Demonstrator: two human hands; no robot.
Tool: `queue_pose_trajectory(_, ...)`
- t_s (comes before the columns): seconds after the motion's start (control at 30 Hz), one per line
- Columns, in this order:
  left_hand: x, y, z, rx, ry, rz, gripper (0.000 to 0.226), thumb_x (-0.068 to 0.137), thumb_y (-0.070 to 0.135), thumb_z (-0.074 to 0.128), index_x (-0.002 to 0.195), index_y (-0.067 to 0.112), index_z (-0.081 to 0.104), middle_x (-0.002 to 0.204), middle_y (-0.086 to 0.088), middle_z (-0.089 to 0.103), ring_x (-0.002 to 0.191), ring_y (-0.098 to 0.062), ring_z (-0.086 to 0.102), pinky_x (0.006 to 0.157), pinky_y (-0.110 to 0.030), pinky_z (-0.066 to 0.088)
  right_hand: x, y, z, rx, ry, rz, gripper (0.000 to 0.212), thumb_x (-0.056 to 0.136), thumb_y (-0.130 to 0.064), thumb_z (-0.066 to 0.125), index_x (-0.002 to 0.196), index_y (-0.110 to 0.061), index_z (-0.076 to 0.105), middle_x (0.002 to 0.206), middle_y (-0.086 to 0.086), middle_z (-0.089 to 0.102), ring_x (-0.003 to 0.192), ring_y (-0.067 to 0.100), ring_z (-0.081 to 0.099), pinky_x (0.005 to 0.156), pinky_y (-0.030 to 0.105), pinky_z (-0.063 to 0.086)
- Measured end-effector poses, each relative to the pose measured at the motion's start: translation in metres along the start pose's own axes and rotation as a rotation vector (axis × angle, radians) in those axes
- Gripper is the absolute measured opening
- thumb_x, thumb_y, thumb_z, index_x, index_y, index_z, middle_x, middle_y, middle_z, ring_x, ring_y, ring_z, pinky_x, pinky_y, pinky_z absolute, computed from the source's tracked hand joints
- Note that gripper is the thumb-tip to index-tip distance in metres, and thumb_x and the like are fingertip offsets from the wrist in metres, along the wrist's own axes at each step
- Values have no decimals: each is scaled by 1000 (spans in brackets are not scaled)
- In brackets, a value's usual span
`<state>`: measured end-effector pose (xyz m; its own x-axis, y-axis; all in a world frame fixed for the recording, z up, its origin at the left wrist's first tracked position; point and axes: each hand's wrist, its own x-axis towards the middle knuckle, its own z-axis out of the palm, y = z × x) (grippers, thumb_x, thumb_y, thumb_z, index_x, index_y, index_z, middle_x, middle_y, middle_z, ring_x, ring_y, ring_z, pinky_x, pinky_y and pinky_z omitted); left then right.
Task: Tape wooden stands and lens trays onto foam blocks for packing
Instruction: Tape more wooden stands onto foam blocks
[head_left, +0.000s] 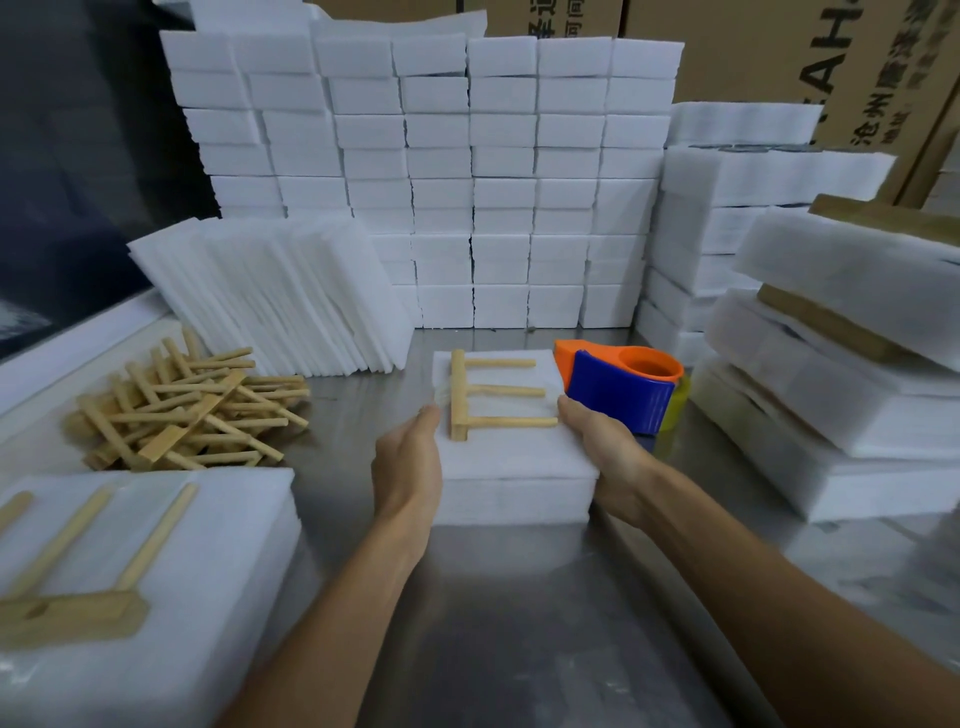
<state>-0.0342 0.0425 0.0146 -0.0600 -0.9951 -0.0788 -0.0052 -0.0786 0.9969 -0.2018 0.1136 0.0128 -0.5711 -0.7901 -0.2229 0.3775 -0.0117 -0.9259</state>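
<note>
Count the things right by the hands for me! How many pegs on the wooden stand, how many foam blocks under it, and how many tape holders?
Pegs on the wooden stand: 3
Foam block held between the left hand and right hand: 1
Tape holder: 1
Total: 5

A steel table (519, 623) carries everything here, its top dull and faintly reflective. At the middle sits a foam block (514, 467), and just behind its right corner a tape dispenser (621, 384), blue and orange. To the left lies a loose heap of wooden stands (182, 410), and nearer, at the left edge, a foam stack (208, 571). Behind the heap a row of thin foam sheets (280, 296) leans over to the left. A wall of foam blocks (467, 182) rises along the back, and at the right more foam piles (831, 415) sit tilted on the tabletop.
</note>
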Motion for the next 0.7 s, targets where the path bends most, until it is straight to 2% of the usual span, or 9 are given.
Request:
queue_pose_trajectory(0.1, -2, -2, -1, 36, -25, 70, 25, 95, 34, 57, 79, 17, 67, 81, 4, 63, 86, -23, 56, 75, -33, 43, -1, 1, 1, 34, 25, -20, 12, 93, -16, 68, 102, -17, 61, 100, 13, 75, 92, 33, 73, 89, 53, 57)
queue_pose_trajectory(0.17, 1, -4, -3, 75, -33, 155, 22, 93, 36, 57, 92, 19, 70, 94, 1, 65, 101, -22, 56, 85, -21, 44, -1, 2, 1, 38, 26, -21, 9, 94, -16, 67, 100, -17, 61, 99, 12, 75, 92, 32, 73, 88, 53, 57)
queue_pose_trajectory(0.23, 5, -3, -5, 94, 3, 183, 41, 91, 40, 56, 123, 17, 67, 127, -2, 60, 128, -21, 46, 109, -33, 37, -1, 1, 1, 42, 26, -16, 8, 94, -15, 66, 100, -17, 61, 102, 13, 75, 94, 33, 72, 89, 53, 57)
queue_pose_trajectory(0.3, 10, -1, -6, 53, 55, 166, 44, 94, 36, 55, 134, 17, 60, 138, -1, 52, 131, -20, 42, 108, -38, 36, 0, 1, 0, 43, 17, -10, 7, 94, -15, 65, 99, -17, 61, 102, 13, 75, 94, 32, 72, 87, 51, 57)
queue_pose_trajectory(0.4, 16, -2, -8, -46, 117, 135, 32, 95, 24, 57, 126, 19, 61, 127, 3, 58, 101, -9, 54, 76, -21, 41, 0, 2, -2, 41, 2, -7, 8, 94, -15, 65, 100, -18, 62, 97, 10, 77, 89, 29, 74, 82, 47, 59)
queue_pose_trajectory(0.43, 18, -2, -8, -61, 160, 120, 25, 94, 17, 55, 119, 20, 60, 122, 2, 59, 93, -7, 56, 71, -21, 42, 1, 2, -3, 38, -3, -9, 6, 94, -15, 65, 100, -18, 63, 93, 9, 78, 86, 28, 75, 81, 46, 59)
queue_pose_trajectory(0.5, 21, -1, -6, -78, 232, 90, 26, 96, 6, 43, 109, 25, 55, 119, -3, 60, 92, -14, 62, 75, -30, 52, 2, 3, -4, 26, -21, -7, 3, 95, -17, 64, 98, -18, 64, 87, 6, 78, 81, 25, 76, 79, 45, 59)
queue_pose_trajectory(0.57, 21, 2, -5, -82, 253, 70, 32, 95, 1, 35, 104, 25, 55, 115, -2, 59, 85, -18, 65, 69, -33, 55, 3, 3, -4, 14, -43, 4, 3, 97, -18, 62, 99, -19, 64, 88, 6, 78, 81, 24, 76, 79, 44, 59)
queue_pose_trajectory(0.7, 24, 6, -4, -54, 245, 90, 30, 86, 2, 40, 81, 24, 59, 96, -3, 62, 89, -28, 64, 78, -42, 57, 2, 2, -4, 0, -46, 4, 6, 96, -19, 63, 102, -17, 64, 93, 8, 78, 87, 27, 75, 83, 46, 58)
